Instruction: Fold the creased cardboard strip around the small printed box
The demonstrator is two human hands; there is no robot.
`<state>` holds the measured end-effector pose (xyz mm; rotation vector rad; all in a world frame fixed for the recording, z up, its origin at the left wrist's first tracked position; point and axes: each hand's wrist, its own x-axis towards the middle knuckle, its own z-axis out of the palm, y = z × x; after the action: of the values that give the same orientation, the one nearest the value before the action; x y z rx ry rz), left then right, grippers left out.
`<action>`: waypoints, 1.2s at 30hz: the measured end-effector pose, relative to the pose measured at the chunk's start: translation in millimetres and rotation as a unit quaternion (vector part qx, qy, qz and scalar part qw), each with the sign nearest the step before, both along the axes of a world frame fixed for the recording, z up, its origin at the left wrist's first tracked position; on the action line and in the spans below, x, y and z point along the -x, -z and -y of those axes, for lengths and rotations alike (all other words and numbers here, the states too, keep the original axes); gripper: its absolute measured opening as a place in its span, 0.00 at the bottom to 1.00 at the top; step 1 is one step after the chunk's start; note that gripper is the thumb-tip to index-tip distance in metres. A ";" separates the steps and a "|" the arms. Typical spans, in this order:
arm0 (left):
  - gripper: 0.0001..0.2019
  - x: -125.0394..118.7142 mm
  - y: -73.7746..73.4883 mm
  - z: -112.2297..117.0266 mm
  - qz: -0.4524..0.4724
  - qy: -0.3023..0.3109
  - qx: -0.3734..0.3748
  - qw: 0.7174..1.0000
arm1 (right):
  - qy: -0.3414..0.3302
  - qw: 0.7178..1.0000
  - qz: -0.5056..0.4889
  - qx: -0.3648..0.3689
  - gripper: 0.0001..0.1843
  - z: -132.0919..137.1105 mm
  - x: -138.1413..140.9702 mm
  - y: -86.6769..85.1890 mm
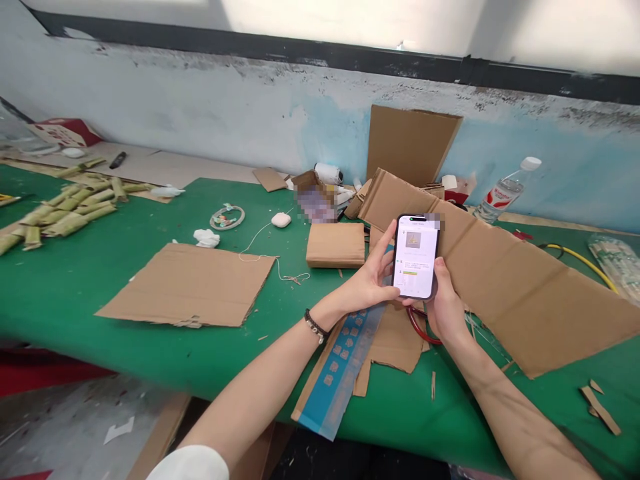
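Grasping a phone (416, 263) upright between left hand (374, 277) and right hand (444, 303), with both thumbs at its edges and a lit page of tiny, unreadable text on its screen. Can see a blue strip (345, 363) below the left wrist, marked with pale, squarish symbols, and, beyond the right hand, a bottle (507, 189) with a red-and-white label too blurred to read.
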<state>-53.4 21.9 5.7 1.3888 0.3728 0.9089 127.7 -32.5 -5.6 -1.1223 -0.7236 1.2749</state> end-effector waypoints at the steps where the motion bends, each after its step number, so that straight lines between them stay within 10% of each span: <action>1: 0.70 0.0 0.1 0.2 -0.003 0.002 -0.003 1.000 | -0.001 1.000 0.002 0.002 0.37 0.0 -0.6 1.0; 36: 0.70 -5.6 7.5 -1.8 0.022 -0.012 0.026 0.999 | 0.012 1.000 -0.004 0.002 0.32 -0.8 0.8 1.3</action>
<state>-47.8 23.7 -1.7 1.3166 0.3779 0.9418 126.9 -31.7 -6.9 -1.1260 -0.7001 1.2612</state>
